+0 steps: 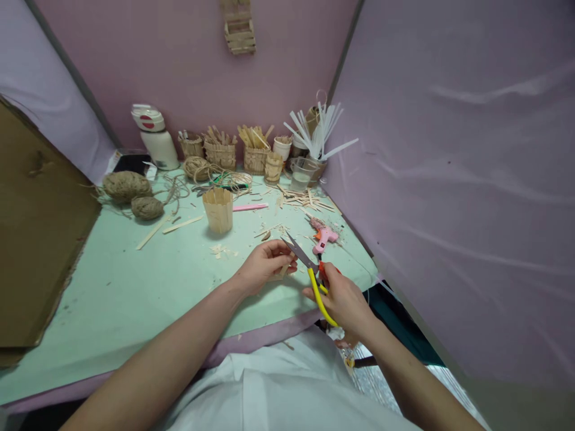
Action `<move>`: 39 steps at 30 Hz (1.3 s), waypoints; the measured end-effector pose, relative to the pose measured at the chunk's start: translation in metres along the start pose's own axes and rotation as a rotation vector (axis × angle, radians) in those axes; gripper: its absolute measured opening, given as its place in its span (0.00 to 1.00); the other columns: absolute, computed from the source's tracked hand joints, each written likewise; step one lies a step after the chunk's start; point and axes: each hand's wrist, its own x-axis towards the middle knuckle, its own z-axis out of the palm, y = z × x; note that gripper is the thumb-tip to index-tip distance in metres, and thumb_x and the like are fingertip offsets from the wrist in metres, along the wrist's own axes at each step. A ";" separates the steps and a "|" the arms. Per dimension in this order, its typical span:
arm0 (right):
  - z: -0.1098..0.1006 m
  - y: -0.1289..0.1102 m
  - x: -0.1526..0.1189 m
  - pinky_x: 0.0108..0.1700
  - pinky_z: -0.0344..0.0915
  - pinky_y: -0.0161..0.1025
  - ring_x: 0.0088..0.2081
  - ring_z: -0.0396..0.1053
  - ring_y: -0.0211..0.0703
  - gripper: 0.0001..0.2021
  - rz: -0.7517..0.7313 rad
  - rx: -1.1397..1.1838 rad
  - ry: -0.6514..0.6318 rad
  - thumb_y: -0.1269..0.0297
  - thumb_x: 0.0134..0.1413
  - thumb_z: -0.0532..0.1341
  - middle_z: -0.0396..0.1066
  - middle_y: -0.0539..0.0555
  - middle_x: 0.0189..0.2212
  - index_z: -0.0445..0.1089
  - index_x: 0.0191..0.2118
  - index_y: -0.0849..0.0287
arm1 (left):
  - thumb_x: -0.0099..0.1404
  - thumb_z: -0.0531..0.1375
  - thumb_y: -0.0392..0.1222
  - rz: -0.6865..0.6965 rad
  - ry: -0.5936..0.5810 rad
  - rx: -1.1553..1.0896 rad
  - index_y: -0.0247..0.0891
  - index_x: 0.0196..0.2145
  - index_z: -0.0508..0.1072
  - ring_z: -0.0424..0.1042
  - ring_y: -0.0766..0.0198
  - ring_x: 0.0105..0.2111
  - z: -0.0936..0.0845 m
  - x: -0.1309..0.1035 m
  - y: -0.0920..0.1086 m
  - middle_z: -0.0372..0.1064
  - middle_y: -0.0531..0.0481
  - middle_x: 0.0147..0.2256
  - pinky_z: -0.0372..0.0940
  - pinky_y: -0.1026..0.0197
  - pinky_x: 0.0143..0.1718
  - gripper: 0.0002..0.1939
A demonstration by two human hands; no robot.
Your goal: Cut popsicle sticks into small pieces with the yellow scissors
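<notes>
My right hand (344, 299) grips a pair of scissors (302, 252) with yellow and red handles, its blades parted and pointing up and left. Close by, the fingers of my left hand (268, 263) are closed on a thin wooden strip (285, 270), partly hidden by the fingers. The blades lie beside the left fingertips; whether they touch the strip I cannot tell. Farther back on the table stands a cup of upright wooden strips (218, 211) with an uneven rim. Small wood shavings (221, 251) are scattered in front of it.
A pink glue gun (324, 236) lies right of the scissors, its cord trailing. Twine balls (126, 187) sit at the left, near loose flat sticks (153, 232). Along the back stand stick-filled baskets (220, 155), a clear cup (302, 175) and white glue sticks (321, 134). Cardboard (40, 239) borders the left.
</notes>
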 end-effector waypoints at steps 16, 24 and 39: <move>0.000 0.004 -0.004 0.27 0.44 0.34 0.25 0.62 0.42 0.16 -0.016 -0.024 -0.032 0.50 0.57 0.59 0.67 0.50 0.29 0.54 0.35 0.54 | 0.50 0.69 0.43 -0.023 -0.036 0.059 0.34 0.32 0.75 0.72 0.66 0.30 -0.004 0.001 0.000 0.72 0.49 0.30 0.67 0.59 0.38 0.14; -0.004 0.008 -0.008 0.26 0.43 0.34 0.25 0.64 0.42 0.15 -0.013 -0.051 -0.064 0.50 0.57 0.59 0.69 0.50 0.29 0.55 0.35 0.54 | 0.48 0.68 0.39 0.003 -0.066 0.158 0.33 0.29 0.77 0.69 0.68 0.28 -0.004 0.001 0.007 0.71 0.50 0.27 0.64 0.63 0.35 0.10; -0.007 0.013 -0.012 0.26 0.44 0.34 0.24 0.63 0.41 0.14 -0.017 -0.071 -0.123 0.51 0.57 0.59 0.68 0.50 0.27 0.56 0.34 0.55 | 0.52 0.67 0.44 -0.019 -0.117 0.289 0.34 0.34 0.79 0.70 0.66 0.31 -0.013 0.004 0.004 0.74 0.47 0.31 0.64 0.64 0.34 0.14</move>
